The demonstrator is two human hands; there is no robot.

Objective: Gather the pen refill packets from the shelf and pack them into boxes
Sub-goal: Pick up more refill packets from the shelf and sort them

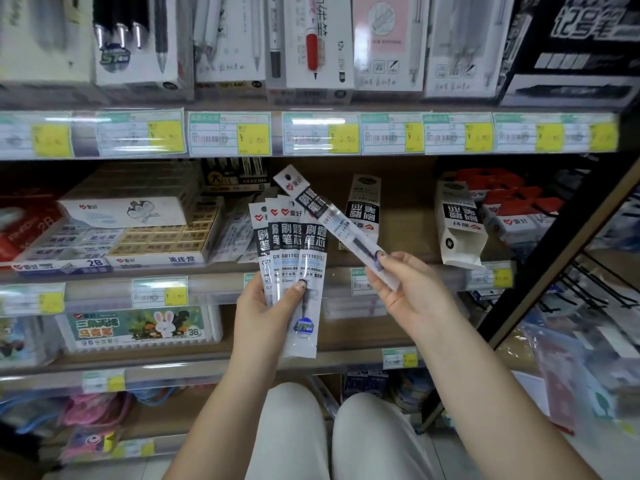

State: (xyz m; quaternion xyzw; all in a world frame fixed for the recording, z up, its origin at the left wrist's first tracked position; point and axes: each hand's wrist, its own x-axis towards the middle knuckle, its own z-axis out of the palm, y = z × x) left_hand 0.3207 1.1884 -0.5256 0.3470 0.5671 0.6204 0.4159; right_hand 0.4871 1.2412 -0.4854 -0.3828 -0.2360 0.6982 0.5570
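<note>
Head view takes in a stationery shelf [311,265] of three visible tiers, their price labels smeared by blur. On the middle tier stand two white boxes [459,225] of refills, one by the right post, the other [363,206] half hidden behind the packets. The left hand [268,306] grips a fan of four refill packets [294,258], overlapped so a fifth could hide behind. The right hand [403,289] pinches one single packet [332,220] by its lower end, tilted up-left and touching the fan's top.
</note>
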